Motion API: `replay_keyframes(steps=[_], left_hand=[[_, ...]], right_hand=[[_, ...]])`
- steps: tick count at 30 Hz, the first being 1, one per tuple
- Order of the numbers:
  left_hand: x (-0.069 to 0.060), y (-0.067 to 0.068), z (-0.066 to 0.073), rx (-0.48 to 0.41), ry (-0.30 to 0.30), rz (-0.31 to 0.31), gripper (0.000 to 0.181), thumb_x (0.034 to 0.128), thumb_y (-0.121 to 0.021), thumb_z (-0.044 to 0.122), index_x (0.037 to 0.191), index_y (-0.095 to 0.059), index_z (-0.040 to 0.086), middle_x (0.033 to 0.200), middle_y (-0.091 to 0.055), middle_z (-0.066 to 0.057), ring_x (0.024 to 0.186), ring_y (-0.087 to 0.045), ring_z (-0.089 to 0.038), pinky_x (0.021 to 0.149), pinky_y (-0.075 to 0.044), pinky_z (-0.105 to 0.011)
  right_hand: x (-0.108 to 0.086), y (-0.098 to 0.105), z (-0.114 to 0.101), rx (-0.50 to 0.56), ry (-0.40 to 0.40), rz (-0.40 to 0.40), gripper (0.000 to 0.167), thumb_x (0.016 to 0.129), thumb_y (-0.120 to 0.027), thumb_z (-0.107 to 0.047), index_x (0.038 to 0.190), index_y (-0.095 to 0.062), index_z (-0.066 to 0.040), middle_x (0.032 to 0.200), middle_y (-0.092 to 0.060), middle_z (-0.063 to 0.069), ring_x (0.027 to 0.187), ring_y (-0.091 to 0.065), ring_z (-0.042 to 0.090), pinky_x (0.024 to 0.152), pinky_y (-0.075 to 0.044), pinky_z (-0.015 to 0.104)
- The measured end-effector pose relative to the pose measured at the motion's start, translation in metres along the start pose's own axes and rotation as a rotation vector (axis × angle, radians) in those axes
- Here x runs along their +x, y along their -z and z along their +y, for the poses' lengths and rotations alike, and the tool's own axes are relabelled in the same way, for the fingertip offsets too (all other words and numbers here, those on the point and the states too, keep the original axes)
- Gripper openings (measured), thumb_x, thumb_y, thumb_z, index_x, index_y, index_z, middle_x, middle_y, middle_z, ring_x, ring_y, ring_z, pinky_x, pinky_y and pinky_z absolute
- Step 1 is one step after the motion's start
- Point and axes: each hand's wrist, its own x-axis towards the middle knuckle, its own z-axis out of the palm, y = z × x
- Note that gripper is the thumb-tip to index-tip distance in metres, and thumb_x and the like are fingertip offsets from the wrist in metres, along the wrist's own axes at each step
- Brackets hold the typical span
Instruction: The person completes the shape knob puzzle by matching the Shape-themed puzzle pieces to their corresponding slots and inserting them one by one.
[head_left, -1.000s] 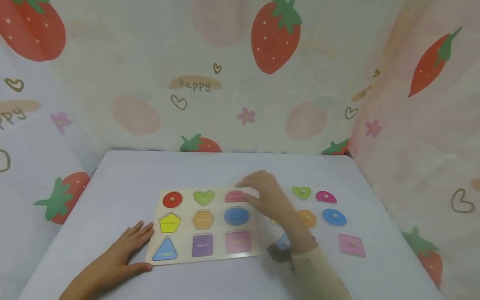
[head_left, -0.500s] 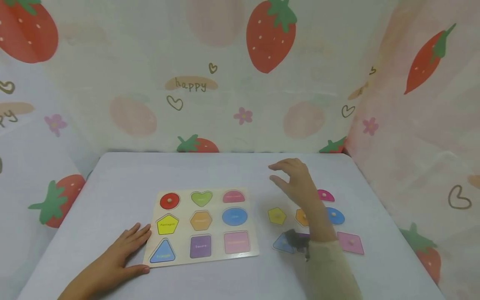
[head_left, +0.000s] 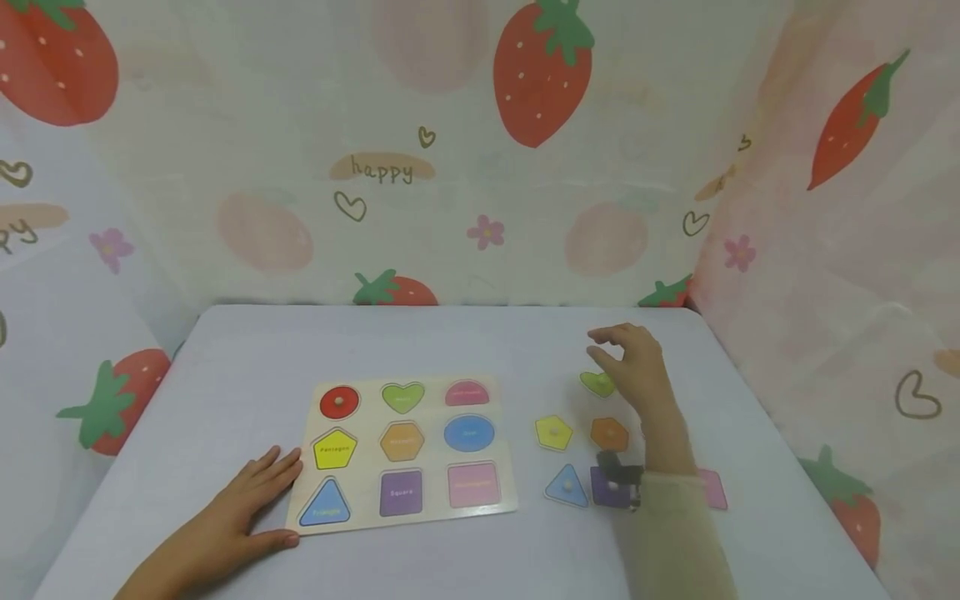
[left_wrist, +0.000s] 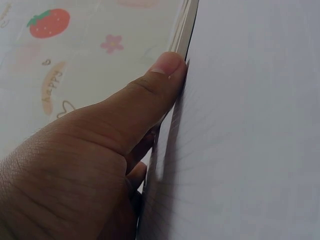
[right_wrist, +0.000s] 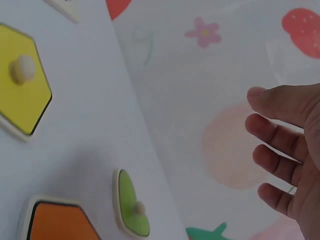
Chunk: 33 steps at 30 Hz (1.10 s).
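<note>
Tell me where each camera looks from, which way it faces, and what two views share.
Head: worn on the head, facing forward and down over the table, the puzzle board and the printed wall; left hand and right hand show.
Left wrist: worn there, facing past the left thumb along what looks like the board's edge; part of that hand shows.
Right wrist: worn there, facing the yellow piece, orange piece, green heart piece and wall; right fingers show.
Shared: head and right wrist both show those three pieces.
</note>
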Motion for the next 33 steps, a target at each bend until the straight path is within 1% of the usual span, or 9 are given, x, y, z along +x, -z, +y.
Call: replay_keyframes(steps=[4, 11, 16, 19, 21, 23, 27, 30, 33], left_hand=[[0.000, 0.000, -0.002, 0.023, -0.013, 0.007, 0.100, 0.0782, -0.069, 0.074, 0.158, -0.042, 0.022, 0.166, -0.036, 0.001, 0.156, -0.018, -0.035, 0.103, 0.012, 0.004], [0.001, 0.001, 0.001, 0.024, 0.006, -0.004, 0.101, 0.0780, -0.068, 0.076, 0.159, -0.041, 0.022, 0.167, -0.034, 0.002, 0.157, -0.015, -0.034, 0.103, 0.014, 0.002], [0.001, 0.002, 0.001, 0.026, -0.009, 0.001, 0.101, 0.0780, -0.069, 0.075, 0.158, -0.041, 0.020, 0.167, -0.034, 0.002, 0.157, -0.017, -0.034, 0.105, 0.014, 0.002], [0.001, 0.002, 0.001, 0.021, -0.002, -0.011, 0.102, 0.0776, -0.069, 0.075, 0.158, -0.041, 0.020, 0.167, -0.034, 0.001, 0.157, -0.016, -0.035, 0.104, 0.015, 0.002], [0.000, 0.003, 0.001, 0.018, 0.006, -0.018, 0.102, 0.0777, -0.069, 0.075, 0.159, -0.040, 0.021, 0.167, -0.033, 0.001, 0.157, -0.016, -0.036, 0.103, 0.015, 0.001], [0.000, 0.004, 0.001, 0.014, 0.008, -0.012, 0.101, 0.0780, -0.069, 0.075, 0.159, -0.040, 0.022, 0.167, -0.033, 0.002, 0.157, -0.015, -0.036, 0.103, 0.015, 0.001], [-0.001, 0.003, 0.000, 0.004, -0.003, 0.001, 0.099, 0.0794, -0.070, 0.072, 0.159, -0.040, 0.022, 0.167, -0.032, 0.003, 0.157, -0.015, -0.036, 0.104, 0.013, 0.001], [-0.002, 0.002, 0.001, -0.003, -0.016, -0.003, 0.099, 0.0796, -0.071, 0.071, 0.159, -0.040, 0.022, 0.168, -0.032, 0.003, 0.157, -0.014, -0.035, 0.104, 0.012, 0.003], [-0.002, 0.003, 0.001, 0.007, -0.027, -0.002, 0.099, 0.0794, -0.070, 0.072, 0.159, -0.040, 0.021, 0.167, -0.032, 0.003, 0.157, -0.015, -0.034, 0.104, 0.011, 0.003]], right_hand=[[-0.002, -0.001, 0.013, -0.021, -0.060, -0.026, 0.027, 0.096, -0.072, -0.018, 0.120, -0.073, -0.006, 0.115, -0.072, 0.014, 0.110, -0.057, 0.033, 0.098, -0.043, 0.055], [-0.005, -0.006, 0.033, -0.034, -0.159, -0.093, 0.032, 0.096, -0.071, -0.020, 0.123, -0.071, -0.004, 0.117, -0.070, 0.017, 0.114, -0.057, 0.037, 0.099, -0.046, 0.057], [-0.006, -0.009, 0.039, -0.022, -0.204, -0.154, 0.034, 0.097, -0.070, -0.019, 0.126, -0.070, -0.003, 0.120, -0.069, 0.020, 0.118, -0.057, 0.040, 0.100, -0.046, 0.057], [-0.009, -0.011, 0.043, -0.009, -0.228, -0.186, 0.035, 0.097, -0.069, -0.018, 0.128, -0.068, -0.002, 0.123, -0.068, 0.021, 0.121, -0.056, 0.042, 0.103, -0.045, 0.058], [-0.012, -0.013, 0.045, 0.004, -0.256, -0.195, 0.036, 0.097, -0.069, -0.019, 0.129, -0.068, -0.003, 0.124, -0.068, 0.021, 0.123, -0.055, 0.042, 0.105, -0.045, 0.059], [-0.013, -0.015, 0.047, 0.018, -0.280, -0.200, 0.036, 0.097, -0.069, -0.019, 0.130, -0.068, -0.004, 0.126, -0.067, 0.020, 0.125, -0.054, 0.042, 0.106, -0.044, 0.059], [-0.014, -0.018, 0.052, 0.044, -0.343, -0.218, 0.037, 0.098, -0.067, -0.022, 0.132, -0.067, -0.007, 0.131, -0.064, 0.017, 0.124, -0.053, 0.038, 0.105, -0.045, 0.057], [-0.014, -0.020, 0.055, 0.064, -0.395, -0.245, 0.038, 0.097, -0.067, -0.021, 0.133, -0.067, -0.007, 0.132, -0.063, 0.017, 0.120, -0.054, 0.035, 0.102, -0.047, 0.053], [-0.016, -0.022, 0.057, 0.081, -0.441, -0.271, 0.039, 0.097, -0.069, -0.020, 0.133, -0.066, -0.007, 0.134, -0.061, 0.017, 0.121, -0.055, 0.034, 0.104, -0.047, 0.052]])
